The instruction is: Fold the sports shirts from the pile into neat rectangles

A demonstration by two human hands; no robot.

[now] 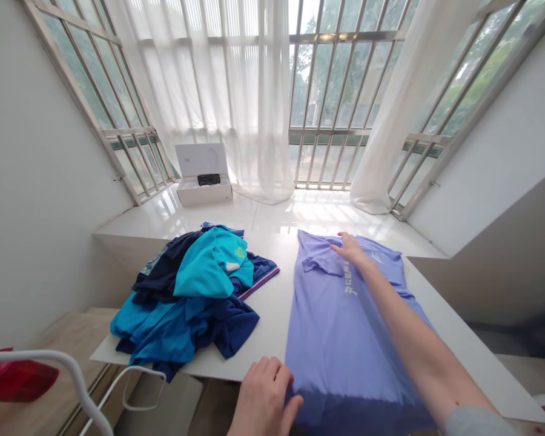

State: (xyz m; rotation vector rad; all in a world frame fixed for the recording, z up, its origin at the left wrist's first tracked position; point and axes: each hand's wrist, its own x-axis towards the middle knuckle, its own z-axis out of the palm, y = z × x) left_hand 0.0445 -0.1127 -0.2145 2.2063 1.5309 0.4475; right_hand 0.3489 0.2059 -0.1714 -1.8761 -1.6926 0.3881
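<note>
A lavender T-shirt (pixel 340 333) lies flat on the white table (pixel 272 290), its left side folded in, with pale lettering near the chest. My right hand (pixel 349 247) reaches to the far end and rests on the folded sleeve by the collar, fingers closed on the cloth. My left hand (pixel 263 396) sits at the near edge, fingers curled around the shirt's bottom left hem. A heap of blue, navy and turquoise clothes (pixel 195 297) lies on the table's left half, apart from both hands.
An open white box (pixel 203 175) with a black item stands on the glossy windowsill platform (pixel 300 212). Sheer curtains (pixel 254 97) hang before barred windows. A white metal rack (pixel 72 369) and something red (pixel 13 378) are at the lower left.
</note>
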